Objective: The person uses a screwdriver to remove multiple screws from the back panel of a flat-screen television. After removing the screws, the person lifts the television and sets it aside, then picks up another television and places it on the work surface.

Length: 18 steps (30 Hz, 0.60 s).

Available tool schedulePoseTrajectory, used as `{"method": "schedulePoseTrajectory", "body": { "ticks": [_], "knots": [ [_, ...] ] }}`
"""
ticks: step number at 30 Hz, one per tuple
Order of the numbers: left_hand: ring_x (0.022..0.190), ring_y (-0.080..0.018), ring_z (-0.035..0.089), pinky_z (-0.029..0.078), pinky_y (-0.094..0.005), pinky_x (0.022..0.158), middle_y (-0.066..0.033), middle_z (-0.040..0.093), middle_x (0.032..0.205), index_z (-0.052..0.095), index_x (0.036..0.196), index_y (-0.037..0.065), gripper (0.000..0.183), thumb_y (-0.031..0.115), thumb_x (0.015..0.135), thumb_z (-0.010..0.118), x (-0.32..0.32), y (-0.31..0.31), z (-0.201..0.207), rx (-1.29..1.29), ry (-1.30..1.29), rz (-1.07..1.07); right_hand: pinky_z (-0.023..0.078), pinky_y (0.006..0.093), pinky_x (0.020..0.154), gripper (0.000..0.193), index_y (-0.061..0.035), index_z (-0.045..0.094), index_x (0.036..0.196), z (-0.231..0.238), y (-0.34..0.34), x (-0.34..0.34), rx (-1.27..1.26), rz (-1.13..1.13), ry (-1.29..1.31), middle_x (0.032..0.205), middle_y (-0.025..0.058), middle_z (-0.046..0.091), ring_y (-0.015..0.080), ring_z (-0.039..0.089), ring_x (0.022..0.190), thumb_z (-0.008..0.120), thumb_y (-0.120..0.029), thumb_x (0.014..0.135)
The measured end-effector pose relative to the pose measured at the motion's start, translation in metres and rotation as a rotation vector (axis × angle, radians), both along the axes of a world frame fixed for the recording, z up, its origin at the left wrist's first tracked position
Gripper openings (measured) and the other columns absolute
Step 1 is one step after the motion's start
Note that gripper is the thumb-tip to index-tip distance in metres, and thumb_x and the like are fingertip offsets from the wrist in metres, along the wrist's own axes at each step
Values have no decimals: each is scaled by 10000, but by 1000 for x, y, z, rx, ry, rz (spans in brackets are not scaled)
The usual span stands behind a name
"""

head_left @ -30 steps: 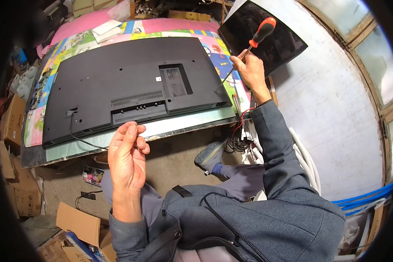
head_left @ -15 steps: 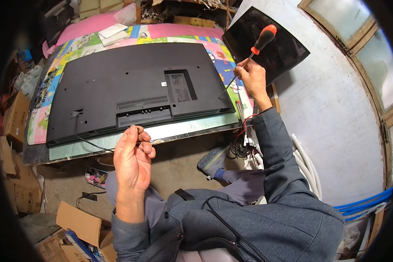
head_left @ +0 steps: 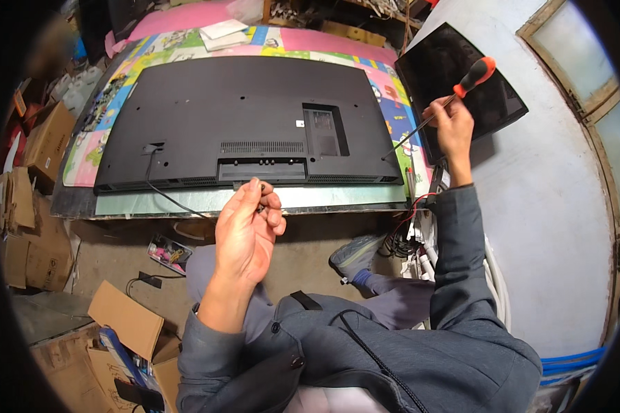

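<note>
A black flat-screen TV (head_left: 200,120) lies face down on the table, its vented back cover and connector recess showing. My right hand (head_left: 452,127) pinches the shaft of a screwdriver (head_left: 477,74) with a red and black handle. The slanted tool reaches down to the lower right part of the cover, its tip at or close to a screw hole there. Palm up before the TV's near edge, my left hand (head_left: 248,230) is closed with its fingers curled round small dark screws (head_left: 260,208), partly hidden. A black power cord (head_left: 169,197) runs from the cover toward this hand.
A patterned mat (head_left: 83,155) covers the table beneath the TV. Another dark screen (head_left: 455,76) leans at the right against a pale surface. Cables and white pipes (head_left: 424,261) stand by my right arm. Cardboard boxes (head_left: 127,306) sit at the lower left.
My view has shifted, so the TV and both hands appear farther right. The screwdriver is still held at the same corner of the cover, and my left hand stays closed.
</note>
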<state>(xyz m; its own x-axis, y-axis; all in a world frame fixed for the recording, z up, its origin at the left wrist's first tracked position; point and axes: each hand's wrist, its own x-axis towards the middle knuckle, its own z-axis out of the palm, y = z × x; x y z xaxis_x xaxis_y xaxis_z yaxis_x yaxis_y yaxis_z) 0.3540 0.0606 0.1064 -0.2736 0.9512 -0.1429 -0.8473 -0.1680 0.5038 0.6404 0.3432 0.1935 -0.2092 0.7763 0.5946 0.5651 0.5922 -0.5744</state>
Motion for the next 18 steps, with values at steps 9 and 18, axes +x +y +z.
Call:
{"method": "schedulePoseTrajectory", "body": {
  "ticks": [9, 18],
  "knots": [
    [711, -123, 557, 474, -281, 645, -60, 616, 881, 600, 1039, 26, 211, 231, 1024, 553, 4, 5, -3, -10, -33, -6, 628, 382, 755, 123, 46, 573, 1003, 58, -85, -52, -62, 685, 632, 893, 168, 680, 293, 730, 828, 584, -76, 989],
    [719, -110, 543, 462, -261, 652, -45, 601, 869, 605, 1032, 15, 226, 237, 1021, 565, 3, 5, 2, -47, -40, 53, 639, 376, 693, 137, 43, 555, 1015, 57, -124, -73, -51, 905, 652, 867, 175, 665, 300, 728, 827, 550, -93, 1007]
  ]
}}
